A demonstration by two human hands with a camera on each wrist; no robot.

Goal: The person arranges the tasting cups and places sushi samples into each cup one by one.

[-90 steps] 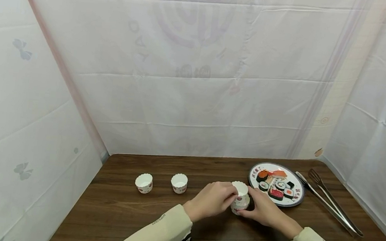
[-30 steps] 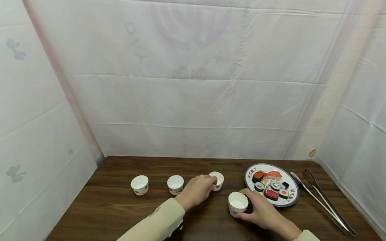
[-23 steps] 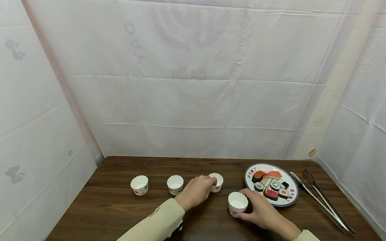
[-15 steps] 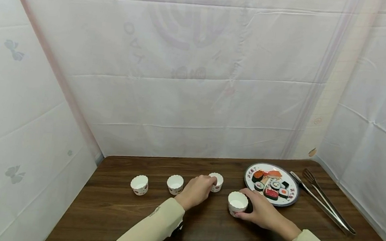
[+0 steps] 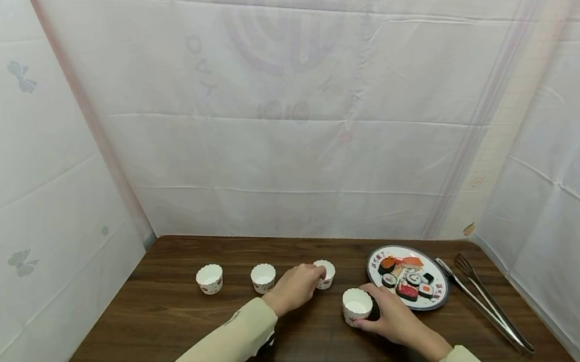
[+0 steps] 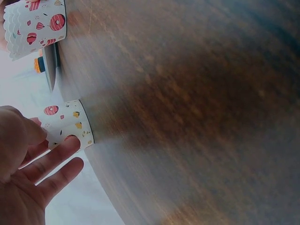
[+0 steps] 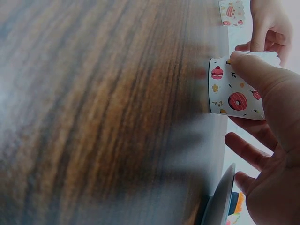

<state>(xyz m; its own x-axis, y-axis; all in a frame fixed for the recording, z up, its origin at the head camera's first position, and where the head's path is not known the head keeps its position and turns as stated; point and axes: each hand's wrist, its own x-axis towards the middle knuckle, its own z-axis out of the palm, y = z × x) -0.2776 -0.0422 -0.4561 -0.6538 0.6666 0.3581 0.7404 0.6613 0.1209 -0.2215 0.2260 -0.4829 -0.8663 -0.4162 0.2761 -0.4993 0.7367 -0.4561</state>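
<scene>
R-hand fingers (image 7: 258,130) round cup (image 7: 236,89) nr. plate (image 5: 421,304) w/ red Chinese chars. (image 5: 438,291)

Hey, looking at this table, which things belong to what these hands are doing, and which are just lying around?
Seem part of the job:
Left hand, holding the back cup
Right hand, holding the front cup
Leftmost cup and neighbouring cup, both unheld

Apparently just lying about, held by neither hand:
Plate
Sushi pieces on it
Tongs
</scene>
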